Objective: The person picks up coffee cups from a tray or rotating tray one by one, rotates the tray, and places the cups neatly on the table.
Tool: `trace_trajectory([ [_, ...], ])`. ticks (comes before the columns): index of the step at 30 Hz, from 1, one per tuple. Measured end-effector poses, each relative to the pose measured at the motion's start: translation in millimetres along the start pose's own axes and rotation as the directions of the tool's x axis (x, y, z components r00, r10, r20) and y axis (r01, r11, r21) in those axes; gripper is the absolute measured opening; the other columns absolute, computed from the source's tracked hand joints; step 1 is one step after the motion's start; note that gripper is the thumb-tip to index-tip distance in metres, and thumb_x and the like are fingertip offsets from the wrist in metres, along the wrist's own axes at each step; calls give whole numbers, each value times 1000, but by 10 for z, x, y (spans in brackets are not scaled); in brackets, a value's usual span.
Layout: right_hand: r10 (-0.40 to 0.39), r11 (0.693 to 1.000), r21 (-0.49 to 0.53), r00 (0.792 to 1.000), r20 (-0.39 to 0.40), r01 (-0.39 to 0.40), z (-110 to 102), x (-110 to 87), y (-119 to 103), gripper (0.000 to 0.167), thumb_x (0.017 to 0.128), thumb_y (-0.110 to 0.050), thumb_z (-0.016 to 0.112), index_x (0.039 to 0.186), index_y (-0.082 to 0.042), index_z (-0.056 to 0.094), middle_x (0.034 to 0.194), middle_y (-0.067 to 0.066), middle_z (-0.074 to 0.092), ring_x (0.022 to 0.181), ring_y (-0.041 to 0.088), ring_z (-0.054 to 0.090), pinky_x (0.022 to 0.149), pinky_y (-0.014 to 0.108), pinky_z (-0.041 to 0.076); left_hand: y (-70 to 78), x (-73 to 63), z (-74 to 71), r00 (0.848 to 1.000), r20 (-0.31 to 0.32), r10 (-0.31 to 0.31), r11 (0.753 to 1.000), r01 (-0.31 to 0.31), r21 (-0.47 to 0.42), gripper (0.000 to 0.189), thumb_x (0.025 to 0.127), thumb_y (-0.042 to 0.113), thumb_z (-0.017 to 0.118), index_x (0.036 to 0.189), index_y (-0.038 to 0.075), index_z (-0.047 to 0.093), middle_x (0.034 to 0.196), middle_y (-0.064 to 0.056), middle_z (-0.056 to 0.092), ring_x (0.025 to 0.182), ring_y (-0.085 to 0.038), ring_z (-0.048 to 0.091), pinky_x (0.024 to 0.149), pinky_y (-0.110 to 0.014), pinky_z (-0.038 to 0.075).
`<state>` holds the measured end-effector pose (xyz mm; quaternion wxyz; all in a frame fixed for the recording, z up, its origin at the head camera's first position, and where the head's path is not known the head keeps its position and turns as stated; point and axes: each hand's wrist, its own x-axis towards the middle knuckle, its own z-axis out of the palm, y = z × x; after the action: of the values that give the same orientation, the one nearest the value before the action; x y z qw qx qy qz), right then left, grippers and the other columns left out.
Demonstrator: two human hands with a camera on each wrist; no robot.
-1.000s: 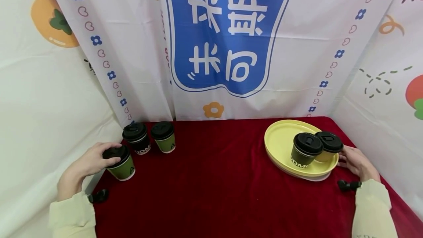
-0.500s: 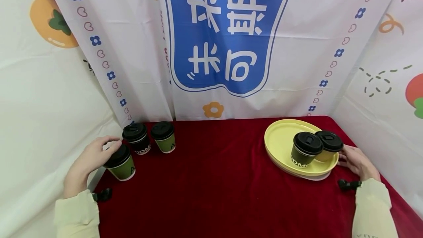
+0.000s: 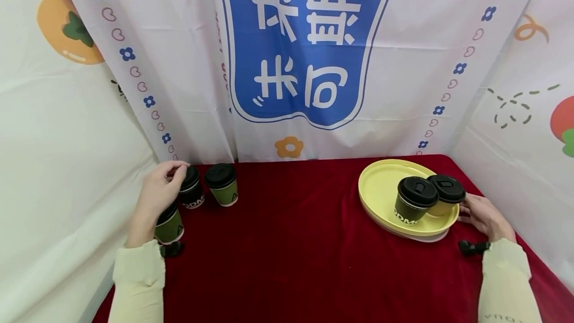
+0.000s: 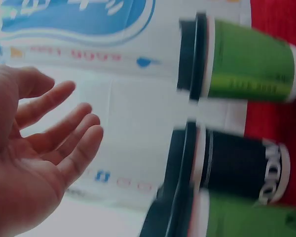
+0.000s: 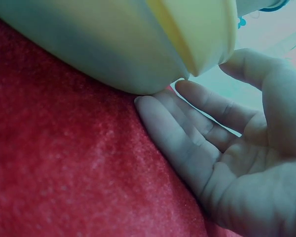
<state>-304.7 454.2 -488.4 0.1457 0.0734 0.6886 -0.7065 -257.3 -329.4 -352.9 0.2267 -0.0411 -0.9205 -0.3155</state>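
My left hand (image 3: 157, 196) hovers with loosely bent fingers over the left-hand paper cups, nothing in its grasp. It partly hides the near green cup (image 3: 170, 228) and overlaps the lid of the black cup (image 3: 194, 197) in the head view. A second green cup (image 4: 251, 61) stands to their right; all wear black lids. At the far right, my right hand (image 3: 486, 218) touches the edge of a yellow plate (image 3: 378, 188) stacked on a paler plate (image 3: 432, 238). Its fingers (image 5: 167, 128) extend under the paler plate's edge, and the thumb meets the rim above.
On the yellow plate, a dark green lidded cup (image 3: 409, 211) stands beside a yellow lidded one (image 3: 441, 209), near the right rim. A red cloth (image 3: 291, 243) covers the table. Printed white curtains (image 3: 403, 88) enclose its back and sides.
My left hand has left the near green cup's lid and moved forward and right, toward the black cup. The right hand stays at the plates' edge.
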Motion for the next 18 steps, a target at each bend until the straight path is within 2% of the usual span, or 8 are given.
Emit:
trace_trajectory([
  [3,4,1000,11,1000,7,-4,16,8,0,32,104,-40,44,89,-31,71,84,-12,68,80,3,63,72,29,57,88,57,144,999,1,37,999,-37,-17,32,102,33,48,111,13,71,113,-9,66,90,2,52,77,-11,42],
  [8,-2,1000,15,1000,11,1,38,18,4,32,104,-39,44,89,-29,70,83,-12,68,79,4,63,71,29,57,210,127,340,997,65,47,997,-43,-63,34,102,38,46,113,16,70,113,-6,64,95,-15,60,81,-20,48],
  [13,2,1000,12,1000,4,-2,48,21,-3,32,104,-38,45,87,-29,70,82,-11,68,78,4,63,70,29,57,335,169,492,993,113,33,993,-19,-119,35,102,40,47,115,17,68,115,-6,64,100,-22,62,88,-37,50],
  [18,-4,1000,20,1000,7,4,47,27,-4,31,104,-38,45,88,-29,70,83,-11,68,79,4,63,71,29,57,444,174,685,988,144,51,988,-28,-154,29,102,36,51,114,16,68,112,-6,66,99,-22,63,89,-42,52],
])
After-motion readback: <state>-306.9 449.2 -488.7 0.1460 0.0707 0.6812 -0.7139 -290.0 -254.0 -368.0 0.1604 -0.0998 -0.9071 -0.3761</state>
